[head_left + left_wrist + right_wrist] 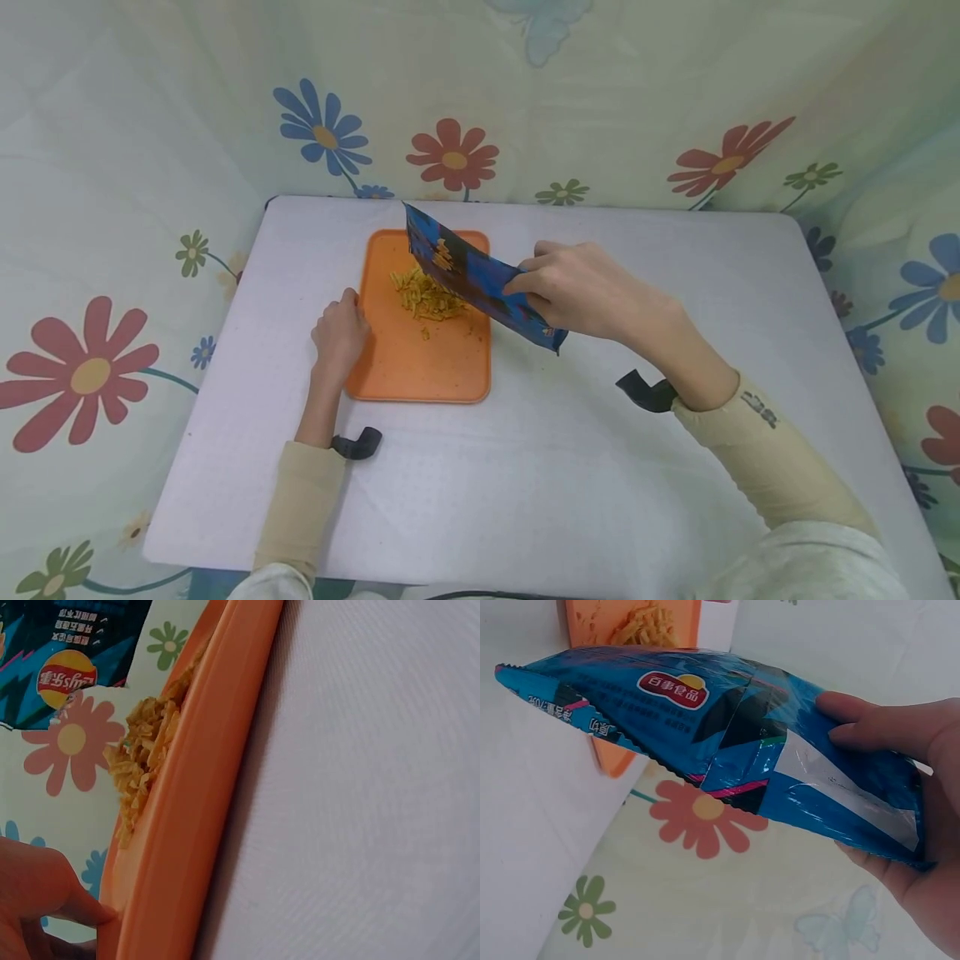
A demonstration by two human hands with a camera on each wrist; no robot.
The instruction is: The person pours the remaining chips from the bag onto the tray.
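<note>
My right hand [585, 287] grips a blue Lay's chip bag [483, 283] by one end and holds it tilted over an orange tray [416, 367]. A loose heap of yellow chip pieces [423, 296] lies in the tray's upper half, with small crumbs around it. In the right wrist view the thumb presses the back of the bag [727, 727], whose far end points toward the tray. At the tray's left edge, my left hand [341, 333] pinches the rim; its fingers [45, 885] show there in the left wrist view.
Under the tray is a table [600, 467] with a white cover. A flower-printed curtain [622, 108] surrounds it at the back and sides. Black straps [358, 443] hang at both wrists.
</note>
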